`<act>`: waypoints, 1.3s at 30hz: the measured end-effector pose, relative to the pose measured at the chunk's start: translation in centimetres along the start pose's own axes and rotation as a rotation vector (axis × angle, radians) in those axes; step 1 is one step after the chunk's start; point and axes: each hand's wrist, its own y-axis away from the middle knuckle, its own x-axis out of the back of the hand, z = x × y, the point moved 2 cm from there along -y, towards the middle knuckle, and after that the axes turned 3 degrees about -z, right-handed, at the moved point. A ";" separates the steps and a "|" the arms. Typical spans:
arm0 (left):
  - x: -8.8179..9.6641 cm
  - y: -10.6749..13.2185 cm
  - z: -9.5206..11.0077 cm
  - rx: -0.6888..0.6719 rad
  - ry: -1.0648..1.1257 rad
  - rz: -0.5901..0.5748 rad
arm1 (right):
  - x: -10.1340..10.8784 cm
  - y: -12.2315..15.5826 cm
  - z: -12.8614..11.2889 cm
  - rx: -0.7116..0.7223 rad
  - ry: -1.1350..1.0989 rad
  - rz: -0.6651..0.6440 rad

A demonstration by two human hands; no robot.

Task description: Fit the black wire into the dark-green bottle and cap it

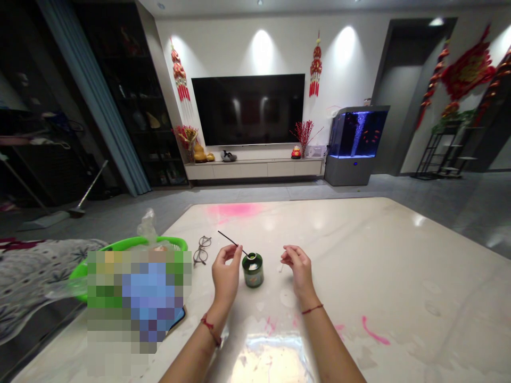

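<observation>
My left hand (227, 274) pinches a thin black stick (228, 239) between thumb and fingers. The stick slants down to the right, its lower end at the mouth of a small dark green glass bottle (253, 272). That bottle stands upright on the table, just right of my left hand, with a label on its front. To the bottle's right, my right hand (299, 266) hovers over the table with thumb and fingers drawn together. Whatever those fingertips may hold is too small to make out.
The pale glossy table (399, 266) has pink stains. Eyeglasses (203, 250) lie left of my left hand. Farther left sits a green basket (181, 243) with plastic bags, partly blurred out, and a phone edge (178, 318) shows beside it. A television and fish tank are beyond.
</observation>
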 end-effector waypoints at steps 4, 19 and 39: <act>0.1 -0.1 0.0 -0.006 0.002 0.006 | 0.0 0.0 0.0 -0.002 -0.007 0.001; -0.1 0.7 -0.1 0.000 0.013 -0.025 | -0.6 0.2 1.2 0.180 0.469 -0.080; -0.2 5.6 -3.1 -0.182 -0.149 0.034 | 0.0 1.0 2.7 0.461 1.564 -0.394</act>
